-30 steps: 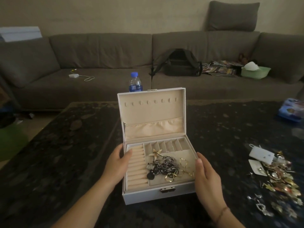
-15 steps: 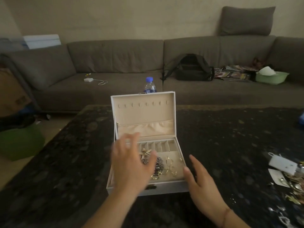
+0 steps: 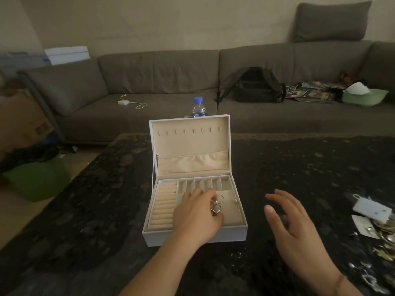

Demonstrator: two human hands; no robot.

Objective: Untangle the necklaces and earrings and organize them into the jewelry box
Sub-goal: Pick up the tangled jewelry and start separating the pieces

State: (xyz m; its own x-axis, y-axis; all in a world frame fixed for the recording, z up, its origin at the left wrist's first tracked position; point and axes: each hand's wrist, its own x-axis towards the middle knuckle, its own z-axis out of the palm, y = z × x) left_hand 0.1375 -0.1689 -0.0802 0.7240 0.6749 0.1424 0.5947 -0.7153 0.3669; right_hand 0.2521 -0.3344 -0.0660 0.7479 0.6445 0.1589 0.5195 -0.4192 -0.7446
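Since half a second ago the left hand (image 3: pixel 197 216) has dropped into the big compartment of the jewelry box (image 3: pixel 193 237) and closed its fingers around the tangle of jewelry (image 3: pixel 215 207); gold loops poke out past its knuckles. Most of the dark and gold heap that lay there a second ago is now hidden under that hand. One small pale bead (image 3: pixel 235 202) lies alone on the lining to its right.

Beside the box, the right hand (image 3: pixel 292 223) hovers above the table (image 3: pixel 85 210), fingers spread and relaxed, holding nothing.

The box stands open with its lid upright. Its ring rolls run down the left side, and a row of small slots lies along the back. A pile of earrings (image 3: pixel 382 236) with white cards (image 3: pixel 370 211) sits at the table's right edge, well apart from the box.

Behind the lid stands a water bottle (image 3: pixel 198 107) with a blue cap and blue label, its writing too blurred to read. On the sofa (image 3: pixel 166 77) lie a black backpack (image 3: pixel 256 86), magazines (image 3: pixel 312 94), a green tub (image 3: pixel 363 97) and a white charger (image 3: pixel 124 102); no print on them can be made out.
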